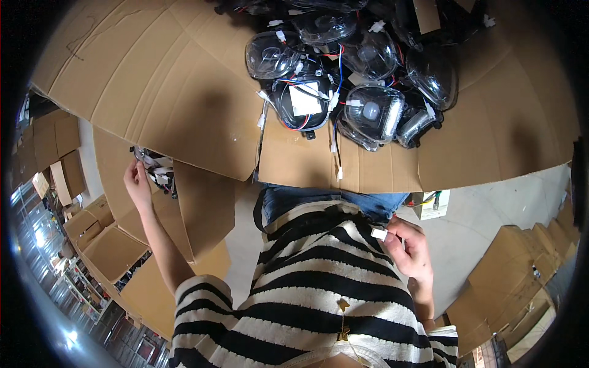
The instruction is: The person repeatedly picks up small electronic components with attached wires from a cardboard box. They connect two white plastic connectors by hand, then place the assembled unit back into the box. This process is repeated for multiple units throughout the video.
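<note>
My right hand (410,246) is at my waist on the right, with thumb and fingers pinched on a small white plug connector (378,233). Out to the left, my left hand (138,179) is closed at the fingertips over an open cardboard box (205,211). Whatever those fingertips hold blends with the dark and clear parts and white connectors (162,175) in that box. Ahead of me a heap of clear-lensed lamp units (370,110) lies on a cardboard-covered surface (294,162). Red, blue and black wires with white connectors trail from them; one lamp carries a white label (305,99).
The cardboard's front edge runs just before my waist. More cardboard boxes (116,248) stand at the lower left, and another carton (506,270) at the lower right. Beyond the front edge, a white box with coloured wires (434,205) sits near my right hand.
</note>
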The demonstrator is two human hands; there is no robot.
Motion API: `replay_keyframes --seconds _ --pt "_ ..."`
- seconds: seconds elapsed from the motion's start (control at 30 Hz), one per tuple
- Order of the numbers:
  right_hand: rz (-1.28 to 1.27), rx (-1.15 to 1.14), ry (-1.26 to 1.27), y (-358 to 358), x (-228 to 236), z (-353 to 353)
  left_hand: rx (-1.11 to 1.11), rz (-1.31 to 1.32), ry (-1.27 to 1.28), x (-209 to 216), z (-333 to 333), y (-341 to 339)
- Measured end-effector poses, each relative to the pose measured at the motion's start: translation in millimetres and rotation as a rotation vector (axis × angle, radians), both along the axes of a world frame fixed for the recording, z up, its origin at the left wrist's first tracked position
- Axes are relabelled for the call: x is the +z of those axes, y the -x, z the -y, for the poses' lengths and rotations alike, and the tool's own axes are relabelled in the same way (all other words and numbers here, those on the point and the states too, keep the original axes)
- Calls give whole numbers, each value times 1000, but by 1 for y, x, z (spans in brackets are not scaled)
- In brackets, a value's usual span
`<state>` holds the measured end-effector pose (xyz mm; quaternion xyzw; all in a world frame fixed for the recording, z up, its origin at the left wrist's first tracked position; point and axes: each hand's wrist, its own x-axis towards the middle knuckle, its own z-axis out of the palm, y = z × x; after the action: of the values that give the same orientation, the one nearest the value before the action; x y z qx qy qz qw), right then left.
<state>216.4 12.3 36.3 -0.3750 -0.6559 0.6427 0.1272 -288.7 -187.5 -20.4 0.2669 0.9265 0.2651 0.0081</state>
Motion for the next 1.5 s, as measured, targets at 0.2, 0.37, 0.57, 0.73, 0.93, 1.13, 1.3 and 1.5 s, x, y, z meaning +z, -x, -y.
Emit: replay_keyframes --seconds 0.2,0.37,0.57,0.73,0.93,1.13,1.3,1.5 --pt "32 66 48 12 -2 -6 -46 1054 -382 23 -83 -228" --pt "23 73 58 12 4 -6 406 1551 -566 -91 -152 -261" --pt "-32 75 51 18 1 -4 509 1389 -668 -153 -174 -256" --pt "-45 98 44 23 1 -4 461 1131 -573 -162 -196 -240" --pt "-53 103 -10 25 1 -5 452 1216 -346 -139 -184 -270" --pt "-49 131 13 24 2 -5 508 1597 -268 -161 -187 -288" --pt "-54 146 18 24 2 -4 640 1628 -429 -187 -192 -306" --pt "-31 150 21 23 3 -1 528 1285 -495 -177 -186 -306"
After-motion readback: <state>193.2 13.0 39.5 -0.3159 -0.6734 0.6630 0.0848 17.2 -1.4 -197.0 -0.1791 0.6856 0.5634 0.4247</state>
